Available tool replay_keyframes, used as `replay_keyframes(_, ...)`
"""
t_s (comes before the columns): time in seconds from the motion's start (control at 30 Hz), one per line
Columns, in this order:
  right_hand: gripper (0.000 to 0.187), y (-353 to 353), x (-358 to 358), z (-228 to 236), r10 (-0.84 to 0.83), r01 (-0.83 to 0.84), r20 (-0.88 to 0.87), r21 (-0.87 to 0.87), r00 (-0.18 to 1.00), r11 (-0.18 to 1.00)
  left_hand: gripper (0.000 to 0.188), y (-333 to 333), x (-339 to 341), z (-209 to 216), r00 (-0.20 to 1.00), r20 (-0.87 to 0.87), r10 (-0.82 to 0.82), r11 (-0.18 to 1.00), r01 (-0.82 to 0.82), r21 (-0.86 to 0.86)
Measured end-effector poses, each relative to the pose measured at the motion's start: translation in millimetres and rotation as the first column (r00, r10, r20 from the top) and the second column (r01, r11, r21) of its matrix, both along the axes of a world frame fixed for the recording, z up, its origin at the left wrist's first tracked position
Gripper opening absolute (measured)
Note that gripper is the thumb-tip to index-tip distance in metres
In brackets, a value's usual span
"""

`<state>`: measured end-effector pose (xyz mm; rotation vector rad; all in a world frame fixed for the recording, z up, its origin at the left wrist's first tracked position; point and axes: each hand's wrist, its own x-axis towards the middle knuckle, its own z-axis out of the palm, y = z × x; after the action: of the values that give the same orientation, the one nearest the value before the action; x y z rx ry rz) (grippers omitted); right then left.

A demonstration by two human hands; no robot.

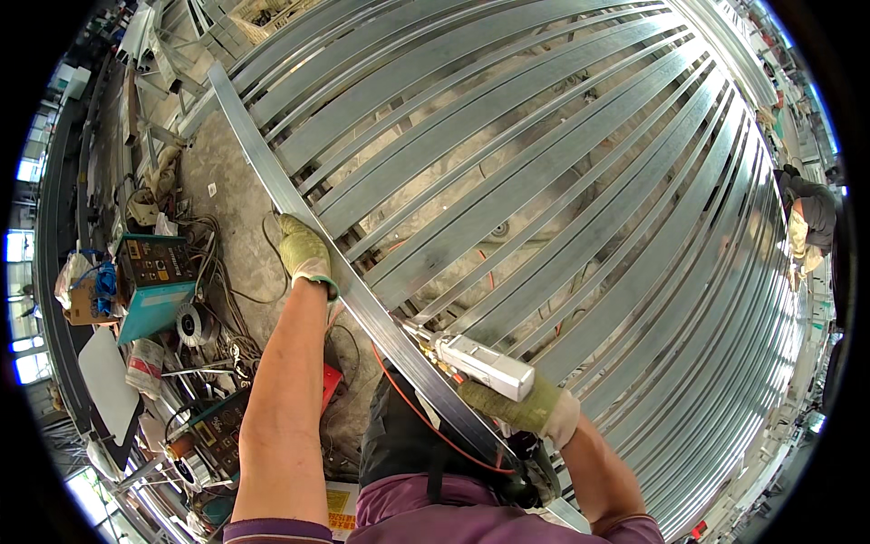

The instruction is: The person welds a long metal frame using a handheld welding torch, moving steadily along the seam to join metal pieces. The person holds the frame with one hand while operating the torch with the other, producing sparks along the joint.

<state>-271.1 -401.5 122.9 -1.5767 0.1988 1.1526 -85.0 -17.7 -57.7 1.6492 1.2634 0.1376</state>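
A long silver metal rail [376, 313] runs slantwise in front of me, along the ends of several flat metal slats [507, 204]. My left hand [306, 251], in a green knit glove, is closed over the rail's left edge; its fingertips are partly hidden. In my right hand [517, 404], also gloved, is a welding gun [487, 364] with a boxy silver-white body. Its thin tip points up and left and is close to the rail beside the slat ends. The grip is mostly hidden under my fingers.
An orange hose [421, 419] curves below the rail. At left stand teal-and-black machines [156, 290], a wire spool [192, 324] and tangled cables [213, 263] on the concrete floor. Another person [809, 222] is at the far right, beyond the slats. A crate [263, 16] sits at the top.
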Motion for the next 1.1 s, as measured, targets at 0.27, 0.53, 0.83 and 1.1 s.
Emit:
replay_keyframes(0.27, 0.056, -20.8, -19.4, -9.1, -0.025, 0.012, 0.239, 0.057, 0.971, 0.998, 0.087, -10.9, 5.4, 6.3, 0.999, -0.044, -0.001, 0.984, 0.009, 0.178)
replay_keyframes(0.53, 0.059, -11.8, -7.2, -3.8, 0.081, -0.082, -0.032, -0.035, 0.996, 0.996, 0.081, 26.4, 2.9, -41.2, 0.994, 0.109, -0.006, 0.974, -0.019, 0.226)
replay_keyframes(0.83, 0.059, -14.1, -16.0, -15.4, 0.050, -0.050, 0.128, 0.000, 0.991, 0.999, 0.088, -9.3, 2.5, 3.5, 1.000, -0.016, -0.006, 0.979, 0.009, 0.202)
replay_keyframes(1.1, 0.058, -13.4, -14.6, -10.1, 0.000, -0.007, 0.138, 0.056, 0.990, 0.998, 0.086, -9.7, 0.9, 7.4, 1.000, 0.015, -0.015, 0.995, 0.014, 0.100)
